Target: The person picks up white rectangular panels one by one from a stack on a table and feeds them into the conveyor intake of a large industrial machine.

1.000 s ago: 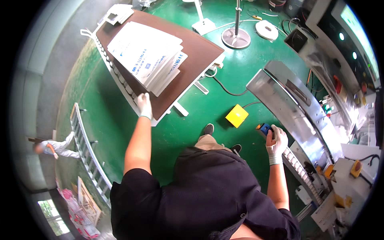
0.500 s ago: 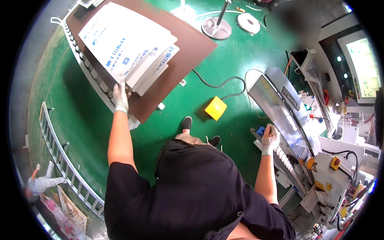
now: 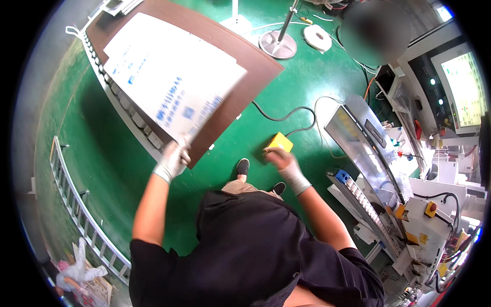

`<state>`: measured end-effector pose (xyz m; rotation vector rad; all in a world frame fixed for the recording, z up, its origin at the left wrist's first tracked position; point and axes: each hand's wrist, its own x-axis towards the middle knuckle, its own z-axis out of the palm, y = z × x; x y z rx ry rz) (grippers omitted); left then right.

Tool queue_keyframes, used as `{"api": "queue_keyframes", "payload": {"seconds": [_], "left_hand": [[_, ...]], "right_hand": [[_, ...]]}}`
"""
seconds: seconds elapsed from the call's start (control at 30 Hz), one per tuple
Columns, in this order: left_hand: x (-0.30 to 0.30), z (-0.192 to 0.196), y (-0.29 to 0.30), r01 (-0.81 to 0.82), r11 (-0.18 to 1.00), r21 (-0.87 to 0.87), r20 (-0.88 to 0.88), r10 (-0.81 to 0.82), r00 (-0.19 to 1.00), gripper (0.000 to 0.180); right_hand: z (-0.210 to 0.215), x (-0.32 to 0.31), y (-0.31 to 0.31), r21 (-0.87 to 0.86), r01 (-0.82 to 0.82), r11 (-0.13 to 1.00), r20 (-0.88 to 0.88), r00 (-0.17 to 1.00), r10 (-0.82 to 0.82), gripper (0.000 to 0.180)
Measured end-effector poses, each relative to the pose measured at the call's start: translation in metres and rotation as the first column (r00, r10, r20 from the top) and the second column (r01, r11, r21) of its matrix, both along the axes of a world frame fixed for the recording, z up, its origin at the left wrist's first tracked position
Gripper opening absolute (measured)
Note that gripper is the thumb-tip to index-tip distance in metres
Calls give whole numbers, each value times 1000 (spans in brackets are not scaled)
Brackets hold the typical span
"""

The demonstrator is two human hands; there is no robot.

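My left hand [image 3: 174,158], in a pale glove with bare fingertips, pinches the near corner of a white flat panel [image 3: 148,66] with blue print. This panel lies slanted over the brown board [image 3: 261,61] that tops a roller conveyor, and hides whatever is under it. My right hand [image 3: 281,159], gloved the same way, hangs over the green floor in front of my body. Its fingers reach left, slightly blurred and loosely apart, with nothing seen in them. Beyond that hand, a yellow box [image 3: 281,141] with a black cable sits on the floor, partly covered by it.
To the right stands a machine with a sloped metal cover [image 3: 363,138], a roller strip [image 3: 360,197] and a lit screen [image 3: 463,87]. A round metal stand base [image 3: 277,46] and white reel [image 3: 317,38] are at the back. A rail frame [image 3: 84,210] and another person [image 3: 76,273] are at left.
The top white panel has shifted right and toward me, with my left hand at its corner. My right hand has left the machine's side and swung left, in front of my body.
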<state>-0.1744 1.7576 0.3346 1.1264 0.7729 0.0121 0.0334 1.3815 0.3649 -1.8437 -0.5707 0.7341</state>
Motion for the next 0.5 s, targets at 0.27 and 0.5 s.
{"api": "queue_keyframes", "payload": {"seconds": [0.27, 0.5], "left_hand": [[-10, 1, -98, 70, 986, -154, 102, -54, 993, 61], [-3, -7, 38, -359, 743, -565, 142, 516, 845, 55]], "right_hand": [[-31, -57, 67, 227, 36, 973, -798, 579, 165, 54], [6, -39, -44, 213, 402, 890, -766, 634, -104, 49]]}}
